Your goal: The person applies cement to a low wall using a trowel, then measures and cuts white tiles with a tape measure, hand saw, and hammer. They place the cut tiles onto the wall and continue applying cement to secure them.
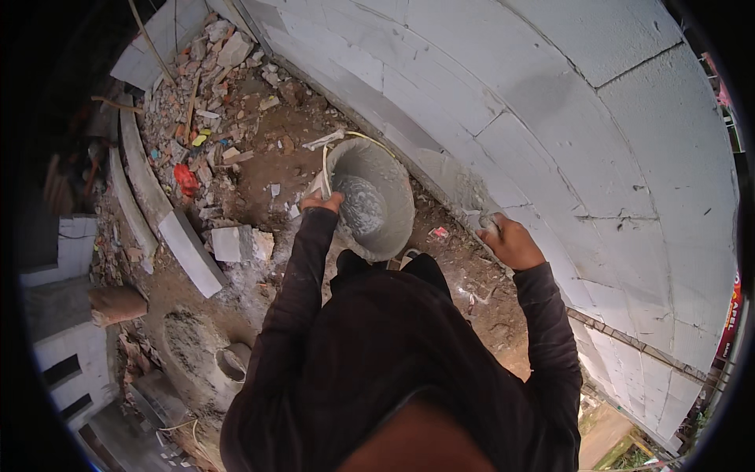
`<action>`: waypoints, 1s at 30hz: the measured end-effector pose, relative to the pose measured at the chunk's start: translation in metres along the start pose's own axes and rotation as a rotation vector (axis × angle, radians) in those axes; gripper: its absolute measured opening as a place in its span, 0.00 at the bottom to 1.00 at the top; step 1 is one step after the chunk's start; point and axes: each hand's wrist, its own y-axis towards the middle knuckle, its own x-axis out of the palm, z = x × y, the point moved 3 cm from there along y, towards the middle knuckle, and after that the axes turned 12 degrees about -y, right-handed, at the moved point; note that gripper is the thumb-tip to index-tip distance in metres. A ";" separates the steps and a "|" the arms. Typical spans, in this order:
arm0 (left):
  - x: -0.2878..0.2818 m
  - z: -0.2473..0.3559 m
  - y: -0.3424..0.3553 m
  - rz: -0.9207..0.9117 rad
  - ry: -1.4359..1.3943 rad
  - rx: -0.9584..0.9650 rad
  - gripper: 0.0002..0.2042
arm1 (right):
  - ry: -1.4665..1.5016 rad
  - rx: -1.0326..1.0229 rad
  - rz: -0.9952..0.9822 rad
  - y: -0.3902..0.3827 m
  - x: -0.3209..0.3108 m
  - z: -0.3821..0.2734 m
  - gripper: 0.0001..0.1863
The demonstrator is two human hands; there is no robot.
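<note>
My left hand [322, 203] grips the rim and pale handle of a cement-crusted bucket [397, 204], which is tipped toward me with grey wet mortar [358, 197] low inside it. To the right, my right hand [511, 242] is closed on a trowel [486, 222], held against the foot of a pale block wall [550, 118]. A patch of grey mortar [468, 189] covers the wall's lower edge just above the trowel, whose blade is mostly hard to make out.
Rubble [216, 86] with a red plastic bag [185, 179] lies at the upper left, beside concrete beams [169, 228]. Broken blocks [240, 244] sit left of my feet. A smaller bucket [233, 362] stands by a mortar-stained patch at lower left. The wall runs along my whole right side.
</note>
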 end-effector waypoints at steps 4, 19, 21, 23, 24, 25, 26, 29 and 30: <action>0.023 0.051 -0.054 -0.039 -0.038 0.196 0.23 | -0.244 -0.159 -0.223 0.068 0.045 -0.008 0.23; 0.079 0.074 -0.089 0.059 -0.306 0.183 0.13 | 0.966 0.025 -0.450 0.034 0.080 0.041 0.13; 0.069 0.053 -0.080 0.054 -0.325 0.145 0.13 | 1.086 0.039 -0.416 0.021 0.071 0.032 0.13; 0.064 0.061 -0.081 0.052 -0.352 0.164 0.14 | 1.185 0.023 -0.364 0.015 0.051 0.022 0.13; 0.050 0.047 -0.068 0.141 -0.180 0.159 0.15 | 1.218 -0.022 -0.340 0.013 0.036 0.011 0.13; 0.048 0.046 -0.067 0.144 -0.206 0.168 0.19 | 1.286 -0.102 -0.280 0.016 0.027 0.008 0.13; 0.043 0.047 -0.073 0.159 -0.186 0.177 0.21 | 1.349 -0.174 -0.241 0.022 0.017 0.003 0.14; 0.010 -0.001 -0.060 0.230 -0.212 0.046 0.26 | 1.443 -0.387 -0.069 0.027 -0.063 -0.043 0.17; 0.018 0.006 -0.062 0.099 -0.276 0.044 0.28 | 1.458 -0.436 0.083 0.030 -0.089 -0.045 0.18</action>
